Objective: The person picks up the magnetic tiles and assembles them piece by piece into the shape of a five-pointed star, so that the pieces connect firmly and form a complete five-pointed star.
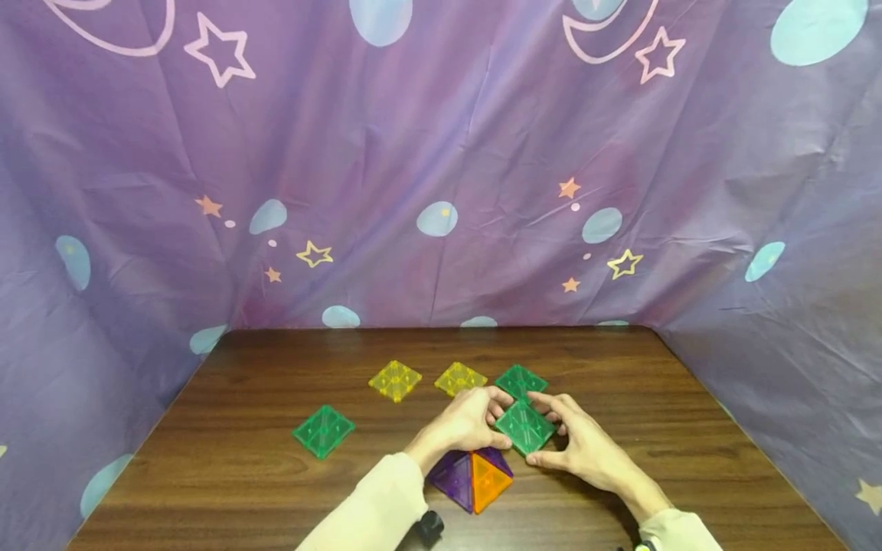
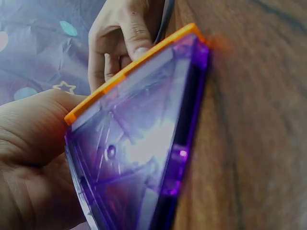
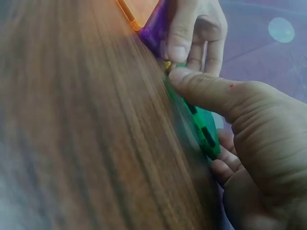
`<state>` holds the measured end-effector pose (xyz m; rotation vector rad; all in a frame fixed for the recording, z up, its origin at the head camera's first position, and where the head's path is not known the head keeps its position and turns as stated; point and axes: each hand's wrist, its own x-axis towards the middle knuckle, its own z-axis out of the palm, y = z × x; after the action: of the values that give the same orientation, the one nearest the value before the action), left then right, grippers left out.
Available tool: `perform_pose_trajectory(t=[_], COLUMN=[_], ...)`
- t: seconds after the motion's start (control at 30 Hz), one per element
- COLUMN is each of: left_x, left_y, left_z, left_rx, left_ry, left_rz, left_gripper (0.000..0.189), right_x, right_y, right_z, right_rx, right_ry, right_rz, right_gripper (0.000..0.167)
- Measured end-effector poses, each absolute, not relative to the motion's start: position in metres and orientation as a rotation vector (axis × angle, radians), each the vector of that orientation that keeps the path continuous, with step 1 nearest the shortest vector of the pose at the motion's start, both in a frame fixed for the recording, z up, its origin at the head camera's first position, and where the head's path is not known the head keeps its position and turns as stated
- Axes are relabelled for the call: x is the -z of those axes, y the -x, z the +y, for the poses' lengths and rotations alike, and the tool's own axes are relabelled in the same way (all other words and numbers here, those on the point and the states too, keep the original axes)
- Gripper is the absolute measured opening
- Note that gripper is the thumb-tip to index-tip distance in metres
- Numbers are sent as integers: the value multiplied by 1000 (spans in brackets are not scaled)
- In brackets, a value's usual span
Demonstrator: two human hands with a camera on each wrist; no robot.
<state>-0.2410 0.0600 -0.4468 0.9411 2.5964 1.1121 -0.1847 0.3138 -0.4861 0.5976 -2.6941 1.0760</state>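
Purple-orange pyramid point(image 1: 472, 478) nearest; both hands point(image 1: 463, 423) point(image 1: 582, 448) pinch green tile point(image 1: 525, 426); no writing legible.

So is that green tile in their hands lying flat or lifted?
Lifted and tilted: both hands, left hand and right hand, pinch the green tile by its edges.

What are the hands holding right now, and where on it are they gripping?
Both hands hold one green square tile: the left hand pinches its left edge, the right hand its right edge and near corner.

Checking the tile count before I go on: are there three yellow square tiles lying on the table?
No, only two yellow square tiles lie on the table, side by side behind the hands.
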Motion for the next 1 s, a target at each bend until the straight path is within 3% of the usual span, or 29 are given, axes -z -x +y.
perform_pose_trajectory(t=[0.4,0.63,0.87,1.0], left_x=[447,447,445,442], left_y=[239,238,239,236], left_z=[66,65,65,64], left_rx=[-1195,-1259,-1319,-1390], left_ry=[-853,-850,-847,-828], left_rz=[2567,2516,2416,2355], left_gripper=[54,60,72,65], right_x=[482,483,484,484], right_y=[183,181,180,178], right_z=[312,309,307,305], right_rx=[-1043,-978,-1014,-1038], right_ry=[-657,-687,-688,-765], right_rz=[-2690,-2724,-2743,-2729], right_gripper=[88,99,99,102])
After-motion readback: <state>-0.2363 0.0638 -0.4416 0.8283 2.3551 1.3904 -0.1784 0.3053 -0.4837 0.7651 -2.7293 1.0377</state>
